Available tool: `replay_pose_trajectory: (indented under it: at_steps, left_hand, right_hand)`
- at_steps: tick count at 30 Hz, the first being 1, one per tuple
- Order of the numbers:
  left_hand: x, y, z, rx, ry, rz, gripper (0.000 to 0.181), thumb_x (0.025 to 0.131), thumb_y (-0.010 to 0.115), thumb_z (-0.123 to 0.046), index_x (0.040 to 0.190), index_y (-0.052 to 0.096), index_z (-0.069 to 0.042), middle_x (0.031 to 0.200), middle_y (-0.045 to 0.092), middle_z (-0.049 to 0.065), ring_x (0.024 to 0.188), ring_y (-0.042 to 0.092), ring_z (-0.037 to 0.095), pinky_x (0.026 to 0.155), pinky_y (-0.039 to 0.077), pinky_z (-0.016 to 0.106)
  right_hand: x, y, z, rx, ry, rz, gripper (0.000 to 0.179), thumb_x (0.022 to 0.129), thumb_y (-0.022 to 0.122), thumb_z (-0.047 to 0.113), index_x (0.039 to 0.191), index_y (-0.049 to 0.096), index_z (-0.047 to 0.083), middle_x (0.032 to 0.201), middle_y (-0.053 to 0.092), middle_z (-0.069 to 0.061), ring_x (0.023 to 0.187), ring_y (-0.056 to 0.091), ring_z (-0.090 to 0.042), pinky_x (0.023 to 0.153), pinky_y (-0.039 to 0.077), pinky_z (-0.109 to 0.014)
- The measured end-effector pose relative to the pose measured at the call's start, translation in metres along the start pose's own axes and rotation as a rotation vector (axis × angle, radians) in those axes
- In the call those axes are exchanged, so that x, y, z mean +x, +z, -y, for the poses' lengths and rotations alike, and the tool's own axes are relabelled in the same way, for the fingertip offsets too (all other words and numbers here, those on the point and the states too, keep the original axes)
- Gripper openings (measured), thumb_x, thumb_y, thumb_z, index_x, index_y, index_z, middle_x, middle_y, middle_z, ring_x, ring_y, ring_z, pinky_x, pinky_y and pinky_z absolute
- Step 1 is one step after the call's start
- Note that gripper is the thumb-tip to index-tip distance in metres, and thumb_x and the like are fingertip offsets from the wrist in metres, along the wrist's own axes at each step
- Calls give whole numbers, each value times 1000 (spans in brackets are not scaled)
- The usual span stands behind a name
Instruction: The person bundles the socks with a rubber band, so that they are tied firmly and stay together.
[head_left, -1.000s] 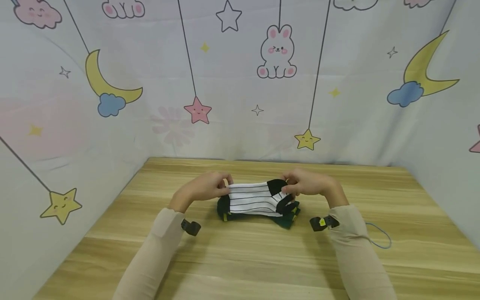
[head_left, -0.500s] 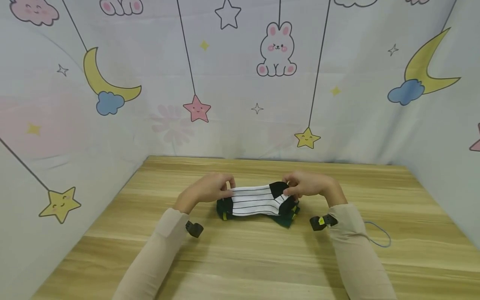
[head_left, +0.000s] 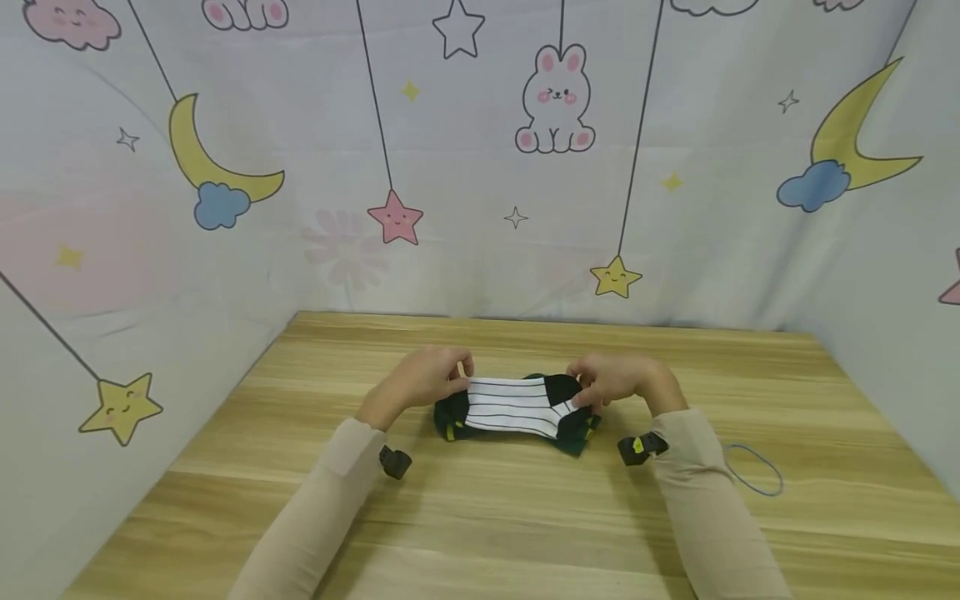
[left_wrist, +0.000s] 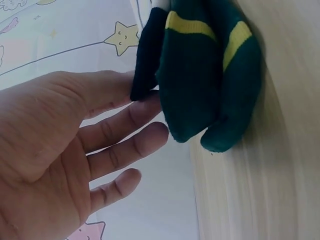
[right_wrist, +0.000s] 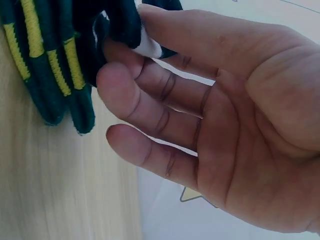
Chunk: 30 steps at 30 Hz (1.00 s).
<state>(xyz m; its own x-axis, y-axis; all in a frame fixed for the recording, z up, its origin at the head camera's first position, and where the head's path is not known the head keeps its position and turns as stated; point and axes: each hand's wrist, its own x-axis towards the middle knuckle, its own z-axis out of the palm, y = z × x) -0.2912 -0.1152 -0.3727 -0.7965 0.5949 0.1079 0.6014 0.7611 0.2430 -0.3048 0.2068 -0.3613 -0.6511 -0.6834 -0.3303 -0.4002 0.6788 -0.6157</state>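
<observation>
A white sock with thin dark stripes and dark ends stretches between both hands, over dark green socks with yellow bands. At its left end, my left hand pinches the dark tip between thumb and forefinger; the left wrist view shows the other fingers loosely spread beside the green socks. My right hand pinches the other end near the dark heel patch. In the right wrist view, its thumb lies over the dark and white fabric, with fingers behind; green socks hang just left of the fingertips.
The wooden table extends around the socks. A thin blue loop of cord lies by the right forearm. Dark wrist cameras hang under both wrists. A patterned white cloth rises behind the table.
The white sock has come down lower over the green socks, with both hands lowering slightly. My left hand has shifted a little to the right.
</observation>
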Motion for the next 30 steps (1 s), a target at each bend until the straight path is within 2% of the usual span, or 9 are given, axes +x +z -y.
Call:
replay_pose_trajectory:
  at_steps: [6, 12, 23, 30]
  left_hand:
    - [-1, 0, 0, -16, 13, 79, 15, 93, 74, -21, 105, 67, -14, 92, 73, 0, 87, 67, 16, 79, 53, 37]
    - [-1, 1, 2, 12, -9, 169, 20, 90, 77, -24, 107, 67, -19, 94, 70, -1, 88, 65, 15, 80, 52, 38]
    - [-1, 3, 2, 54, -13, 221, 23, 90, 77, -25, 109, 70, -17, 90, 69, -2, 83, 63, 13, 80, 52, 37]
    - [0, 3, 1, 51, -24, 244, 23, 90, 77, -25, 110, 69, -18, 85, 65, -3, 79, 59, 12, 78, 50, 36]
  right_hand:
    - [2, 1, -1, -15, 37, 8, 14, 97, 63, 9, 107, 57, 2, 79, 65, -5, 66, 58, -21, 61, 41, -27]
    - [5, 3, -2, -41, 52, 5, 22, 97, 63, 7, 117, 56, -2, 74, 64, -5, 60, 55, -16, 58, 41, -25]
    - [9, 5, -3, -44, 110, -8, 27, 96, 67, 9, 118, 59, -4, 75, 67, -3, 58, 56, -14, 55, 40, -22]
    - [11, 7, -3, -27, 190, -21, 33, 95, 69, 11, 122, 58, -3, 86, 68, -4, 59, 55, -13, 57, 40, -23]
